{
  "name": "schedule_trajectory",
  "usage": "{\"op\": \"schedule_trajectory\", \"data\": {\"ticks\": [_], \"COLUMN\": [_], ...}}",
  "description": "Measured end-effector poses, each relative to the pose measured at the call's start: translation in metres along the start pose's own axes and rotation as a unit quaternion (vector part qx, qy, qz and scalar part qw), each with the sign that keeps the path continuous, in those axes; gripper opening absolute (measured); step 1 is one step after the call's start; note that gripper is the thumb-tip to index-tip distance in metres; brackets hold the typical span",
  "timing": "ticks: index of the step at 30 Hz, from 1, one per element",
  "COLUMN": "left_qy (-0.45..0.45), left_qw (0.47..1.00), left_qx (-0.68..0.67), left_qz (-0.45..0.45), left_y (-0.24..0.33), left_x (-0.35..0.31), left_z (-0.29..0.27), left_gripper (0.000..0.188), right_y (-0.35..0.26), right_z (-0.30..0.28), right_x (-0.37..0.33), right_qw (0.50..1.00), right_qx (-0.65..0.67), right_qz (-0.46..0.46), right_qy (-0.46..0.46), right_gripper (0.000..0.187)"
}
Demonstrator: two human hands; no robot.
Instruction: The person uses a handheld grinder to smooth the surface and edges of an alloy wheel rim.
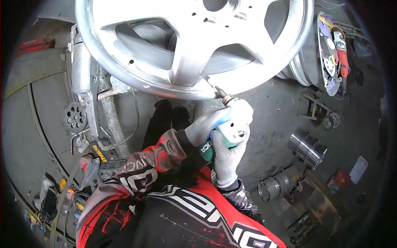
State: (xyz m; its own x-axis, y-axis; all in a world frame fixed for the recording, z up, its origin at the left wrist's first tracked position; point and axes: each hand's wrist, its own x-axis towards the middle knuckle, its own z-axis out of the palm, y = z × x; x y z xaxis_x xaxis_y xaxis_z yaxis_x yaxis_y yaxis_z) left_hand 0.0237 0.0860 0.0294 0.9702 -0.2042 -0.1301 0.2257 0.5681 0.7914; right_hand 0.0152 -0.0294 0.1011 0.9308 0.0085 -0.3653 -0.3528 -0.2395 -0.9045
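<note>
A large silver alloy wheel (192, 64) with broad spokes fills the top of the view. Below its near rim, both of my gloved hands are closed around a green die grinder (205, 149). My left hand (209, 122) wraps it from the left, close to the pale front housing. My right hand (229, 161) grips it lower down, with the fingers partly hidden. The grinder's collet and slim bit (221, 91) point up and left at the rim near a spoke's base. Whether the bit's tip touches the metal, I cannot tell.
At the upper right, a red angle grinder (342, 58) lies beside several abrasive discs (328, 53). Shiny metal wheel barrels (307, 148) stand on the floor at right. A metal stand (84, 70) rises at left, with tools and a black-and-yellow case (101, 155) below.
</note>
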Motion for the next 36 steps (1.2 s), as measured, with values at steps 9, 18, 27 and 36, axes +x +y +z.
{"op": "schedule_trajectory", "data": {"ticks": [9, 18, 27, 36], "left_qy": [-0.004, -0.070, 0.016, 0.040], "left_qw": [0.982, 0.992, 0.958, 0.998], "left_qx": [-0.190, -0.049, 0.142, 0.011], "left_qz": [-0.018, 0.096, 0.250, -0.045], "left_y": [-0.044, -0.008, -0.047, -0.019], "left_x": [0.037, 0.102, 0.063, 0.012], "left_z": [0.022, 0.040, 0.024, 0.013], "left_gripper": [0.042, 0.048, 0.047, 0.036], "right_y": [-0.004, -0.021, -0.007, 0.004], "right_z": [-0.030, -0.061, -0.044, -0.022], "right_x": [0.028, 0.074, 0.042, 0.011], "right_qw": [0.999, 0.992, 0.996, 0.999], "right_qx": [-0.007, -0.045, -0.034, 0.044], "right_qz": [-0.021, -0.085, -0.047, 0.018], "right_qy": [0.036, 0.082, 0.067, -0.015], "right_gripper": [0.078, 0.086, 0.082, 0.076]}}
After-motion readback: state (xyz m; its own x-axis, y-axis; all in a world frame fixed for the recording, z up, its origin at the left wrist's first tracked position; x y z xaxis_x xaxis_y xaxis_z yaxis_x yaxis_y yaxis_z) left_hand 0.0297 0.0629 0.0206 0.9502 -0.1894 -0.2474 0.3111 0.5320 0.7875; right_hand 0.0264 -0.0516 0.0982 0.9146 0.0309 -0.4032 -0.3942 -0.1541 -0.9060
